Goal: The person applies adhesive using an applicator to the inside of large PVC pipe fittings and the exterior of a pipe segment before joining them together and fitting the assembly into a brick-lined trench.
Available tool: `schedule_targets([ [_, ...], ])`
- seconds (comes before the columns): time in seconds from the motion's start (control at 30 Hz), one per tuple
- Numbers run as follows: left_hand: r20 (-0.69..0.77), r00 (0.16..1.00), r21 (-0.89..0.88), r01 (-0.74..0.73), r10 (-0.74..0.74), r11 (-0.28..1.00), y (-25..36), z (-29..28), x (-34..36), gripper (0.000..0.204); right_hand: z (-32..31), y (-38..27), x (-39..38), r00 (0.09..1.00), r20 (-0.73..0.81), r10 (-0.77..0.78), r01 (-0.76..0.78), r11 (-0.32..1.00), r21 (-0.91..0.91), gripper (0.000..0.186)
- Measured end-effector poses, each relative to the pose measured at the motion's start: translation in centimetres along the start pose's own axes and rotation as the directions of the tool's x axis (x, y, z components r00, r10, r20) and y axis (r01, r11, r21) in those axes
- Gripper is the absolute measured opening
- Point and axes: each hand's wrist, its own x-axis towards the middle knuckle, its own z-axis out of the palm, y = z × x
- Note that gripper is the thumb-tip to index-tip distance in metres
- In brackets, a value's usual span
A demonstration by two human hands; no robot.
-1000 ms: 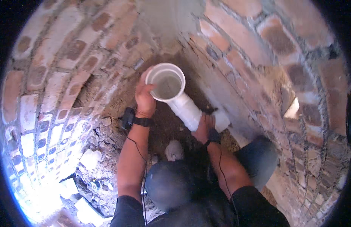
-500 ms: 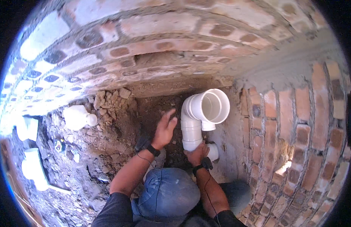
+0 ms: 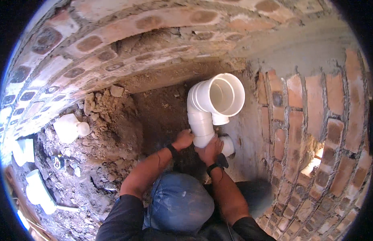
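Observation:
A white plastic drain trap (image 3: 199,116) stands in the dug earth before me. Its wide round mouth faces up and toward me, with a short side outlet below the rim. My right hand (image 3: 210,150) grips its lower end from the near right. On the opposite side, my left hand (image 3: 183,139) is closed against the lower pipe, its fingertips partly hidden. Just right of my right hand, a short white pipe stub (image 3: 228,145) shows at the foot of the wall. Whether the trap and the stub are joined is hidden by my right hand.
Brick walls rise ahead (image 3: 166,20) and on the right (image 3: 295,120), the right one with a hole (image 3: 312,164) low down. Rubble and soil (image 3: 110,136) heap up on the left. White pipe fittings (image 3: 39,190) and a tape measure (image 3: 58,162) lie there. My knee (image 3: 180,203) is close below my hands.
My left hand has come down and right, from open in the air to closed against the lower pipe. My right hand keeps its hold on the trap. The whole view has shifted slightly.

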Motion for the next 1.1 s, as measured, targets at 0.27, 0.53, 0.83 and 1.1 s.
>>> schedule_targets([
  [0.27,0.121,0.984,0.314,0.088,-0.132,0.945,3.4,-0.1,-1.4,0.049,-1.8,1.6,-0.4,0.989,0.12,0.085,-0.087,0.996,0.013,0.12],
  [0.53,0.034,0.999,0.388,-0.005,-0.008,0.922,-2.8,-7.2,-6.2,0.055,-1.8,-0.9,0.0,0.978,0.068,0.198,-0.202,0.977,0.067,0.12],
  [0.83,-0.179,0.976,-0.016,0.121,-0.122,0.993,-2.1,-12.9,-20.4,0.044,-12.0,-8.1,-1.9,0.785,0.593,-0.181,0.062,0.975,0.215,0.071],
  [1.1,-0.35,0.934,0.042,0.097,-0.077,0.994,3.0,-10.5,-28.2,0.044,-33.0,-4.3,-3.7,0.85,0.322,-0.417,-0.148,0.397,0.906,0.059],
])
